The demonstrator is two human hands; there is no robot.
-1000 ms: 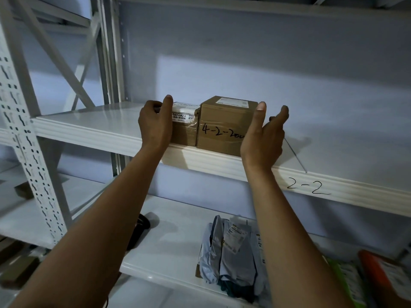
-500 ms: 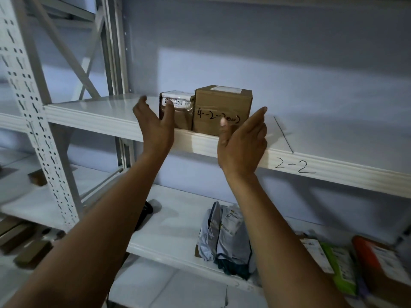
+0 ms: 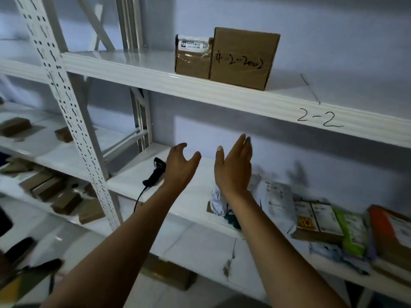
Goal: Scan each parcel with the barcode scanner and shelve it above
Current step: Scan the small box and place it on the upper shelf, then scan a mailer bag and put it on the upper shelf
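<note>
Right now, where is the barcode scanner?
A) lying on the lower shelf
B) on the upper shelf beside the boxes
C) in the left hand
A: the barcode scanner lies on the lower shelf, and the left hand is empty.

Boxes (image 3: 242, 61) on upper shelf (image 3: 133, 71) — touching, seemingly

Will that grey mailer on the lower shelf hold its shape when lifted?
Probably not: the grey mailer looks like wrinkled plastic film, so it should sag. It is likely light, being thin. It sits against other parcels, which may shift.
</note>
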